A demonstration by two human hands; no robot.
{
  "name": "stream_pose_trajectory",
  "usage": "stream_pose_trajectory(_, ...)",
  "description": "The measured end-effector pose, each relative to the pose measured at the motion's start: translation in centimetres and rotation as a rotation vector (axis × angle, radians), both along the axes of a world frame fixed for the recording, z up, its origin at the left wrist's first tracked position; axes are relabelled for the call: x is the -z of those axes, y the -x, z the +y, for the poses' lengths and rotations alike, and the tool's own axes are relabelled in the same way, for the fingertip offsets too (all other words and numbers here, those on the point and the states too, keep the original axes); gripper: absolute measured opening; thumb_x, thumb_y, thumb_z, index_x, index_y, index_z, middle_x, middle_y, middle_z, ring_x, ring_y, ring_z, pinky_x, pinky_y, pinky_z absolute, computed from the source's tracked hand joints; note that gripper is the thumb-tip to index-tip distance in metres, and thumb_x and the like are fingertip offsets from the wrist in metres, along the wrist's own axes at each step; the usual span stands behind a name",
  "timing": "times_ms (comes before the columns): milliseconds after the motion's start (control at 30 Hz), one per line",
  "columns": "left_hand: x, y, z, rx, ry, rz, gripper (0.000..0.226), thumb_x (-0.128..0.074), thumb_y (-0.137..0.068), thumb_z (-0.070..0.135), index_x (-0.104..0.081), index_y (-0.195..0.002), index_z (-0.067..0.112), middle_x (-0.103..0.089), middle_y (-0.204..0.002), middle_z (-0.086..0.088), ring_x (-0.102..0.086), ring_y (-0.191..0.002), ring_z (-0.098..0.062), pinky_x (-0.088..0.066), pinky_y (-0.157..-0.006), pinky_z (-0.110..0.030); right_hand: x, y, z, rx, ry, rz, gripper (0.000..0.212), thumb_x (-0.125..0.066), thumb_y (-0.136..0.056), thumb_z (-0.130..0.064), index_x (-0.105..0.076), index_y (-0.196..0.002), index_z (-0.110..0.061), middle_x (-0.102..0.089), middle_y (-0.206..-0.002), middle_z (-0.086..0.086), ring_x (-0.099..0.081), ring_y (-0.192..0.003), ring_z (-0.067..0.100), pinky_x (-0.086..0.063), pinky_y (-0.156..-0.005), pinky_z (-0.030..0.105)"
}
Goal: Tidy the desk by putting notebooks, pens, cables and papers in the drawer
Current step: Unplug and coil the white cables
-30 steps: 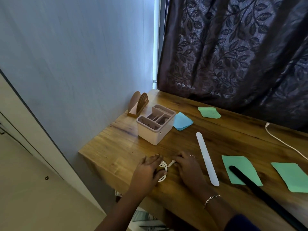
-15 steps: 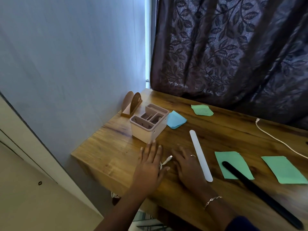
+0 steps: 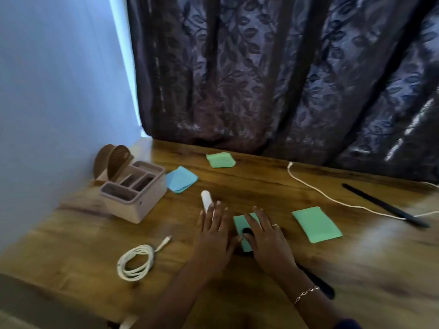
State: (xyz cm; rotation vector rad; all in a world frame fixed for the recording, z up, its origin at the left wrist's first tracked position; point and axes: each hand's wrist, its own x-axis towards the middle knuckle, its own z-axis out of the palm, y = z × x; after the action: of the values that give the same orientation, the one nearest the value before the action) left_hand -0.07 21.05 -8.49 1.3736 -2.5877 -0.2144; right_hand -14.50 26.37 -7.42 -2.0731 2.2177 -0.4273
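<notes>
Diff vs 1 s ago: both hands are off the coiled white cable (image 3: 136,261). It now lies loose on the bench (image 3: 261,186), near the front edge, left of the left hand (image 3: 213,236) and apart from it, with its plug end pointing up-right. Half a second ago the left palm covered the coil. The head view has also swung right since then, so more of the bench's right side shows.

Left hand: fingers (image 3: 210,213) straight and close together, laid over the white flat strip (image 3: 206,198). Only the strip's far rounded end shows past the fingertips. Nothing gripped.

Right hand (image 3: 266,238): fingers (image 3: 260,217) straight and slightly spread, flat on a green paper (image 3: 240,224) and on the end of a black flat strip (image 3: 247,231) lying across it. The strip's other end comes out beyond the wrist. No curl, no pinch. The frame is motion-blurred, so I can't tell whether either hand is pressing or just resting.

Elsewhere on the bench:
- Pink desk organiser (image 3: 135,193) at left, with a wooden holder (image 3: 111,162) behind it.
- Blue paper (image 3: 181,179) just right of the organiser.
- Second green paper (image 3: 221,159) near the curtain (image 3: 285,79).
- Third green paper (image 3: 317,224) right of the right hand.
- Loose white cable (image 3: 332,198) running to the right.
- Second black strip (image 3: 384,205) lying across the loose cable's far end.
</notes>
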Motion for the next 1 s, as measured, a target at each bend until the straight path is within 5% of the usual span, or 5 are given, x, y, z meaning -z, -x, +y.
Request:
stream_pose_trajectory(133, -0.7, 6.4, -0.1, 0.029, 0.023, 0.010, 0.092, 0.014, -0.085, 0.063, -0.029, -0.143, 0.006, -0.020, -0.152, -0.015, -0.017, -0.141, -0.030, -0.009, -0.112, -0.043, 0.3, 6.6, 1.1, 0.032, 0.044, 0.025, 0.047, -0.051, -0.093, -0.028, -0.041, -0.137, -0.015, -0.036, -0.147, 0.012, -0.039, -0.132, 0.032, -0.040, -0.102, 0.039)
stream_pose_trajectory(267, -0.7, 12.8, 0.5, 0.118, 0.030, 0.116, 0.106, 0.028, -0.066, 0.073, -0.002, -0.148, 0.013, 0.010, -0.154, -0.006, 0.020, -0.138, -0.021, 0.015, -0.111, -0.035, -0.1, 13.0, 2.4, 0.095, 0.080, 0.034, 0.041, -0.056, -0.090, -0.029, -0.051, -0.128, -0.016, -0.045, -0.137, 0.009, -0.049, -0.122, 0.029, -0.046, -0.094, 0.037)
stream_pose_trajectory(533, -1.8, 25.4, 1.8, 0.296, 0.048, 0.086, 0.096, 0.006, -0.072, 0.065, -0.014, -0.148, 0.011, -0.005, -0.157, -0.010, 0.015, -0.141, -0.018, 0.017, -0.109, -0.031, -0.6, 25.9, 5.5, 0.177, 0.212, -0.018, 0.026, -0.045, -0.083, -0.029, -0.060, -0.099, -0.015, -0.064, -0.103, 0.007, -0.065, -0.086, 0.026, -0.057, -0.061, 0.033)
stream_pose_trajectory(800, -2.2, 37.1, 2.7, 0.504, 0.067, -0.038, 0.064, -0.028, -0.096, 0.048, -0.020, -0.146, 0.009, -0.016, -0.156, -0.008, -0.004, -0.145, -0.018, 0.007, -0.117, -0.033, -1.5, 39.7, 8.8, 0.436, 0.143, 0.031, 0.025, -0.052, -0.088, -0.014, -0.062, -0.111, -0.011, -0.059, -0.115, 0.006, -0.056, -0.103, 0.030, -0.048, -0.084, 0.040)
stream_pose_trajectory(1000, -1.7, 41.5, 3.3, 0.566, 0.044, -0.080, 0.049, -0.042, -0.096, 0.035, -0.036, -0.138, 0.012, -0.035, -0.148, -0.006, -0.025, -0.139, -0.017, 0.000, -0.117, -0.031, -1.1, 44.2, 8.5, 0.310, -0.076, 0.049, 0.048, -0.063, -0.083, -0.034, -0.052, -0.127, -0.019, -0.050, -0.130, 0.000, -0.042, -0.122, 0.019, -0.034, -0.099, 0.025)
